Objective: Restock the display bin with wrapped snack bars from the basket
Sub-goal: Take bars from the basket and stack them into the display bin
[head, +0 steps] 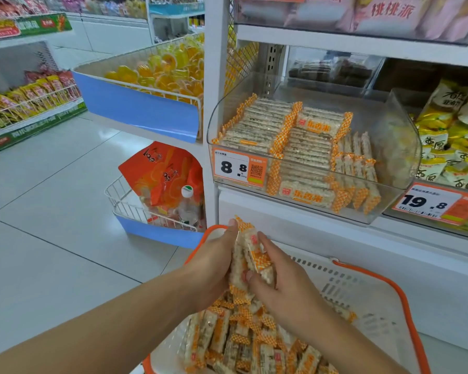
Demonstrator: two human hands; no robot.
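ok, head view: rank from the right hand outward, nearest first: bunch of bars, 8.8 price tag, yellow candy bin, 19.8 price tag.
1. Bunch of bars: held between the right hand and left hand, touching.
2. 8.8 price tag: above, on the clear display bin front.
3. 19.8 price tag: up and right; close to the 8.8 tag's rank, hard to call.
4. Yellow candy bin: upper left, farthest.

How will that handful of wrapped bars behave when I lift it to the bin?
The bars look puffed and pale, so probably light. Glossy wrappers may slide apart; both hands, left and right, pinch them. Likely crumbly if squeezed.
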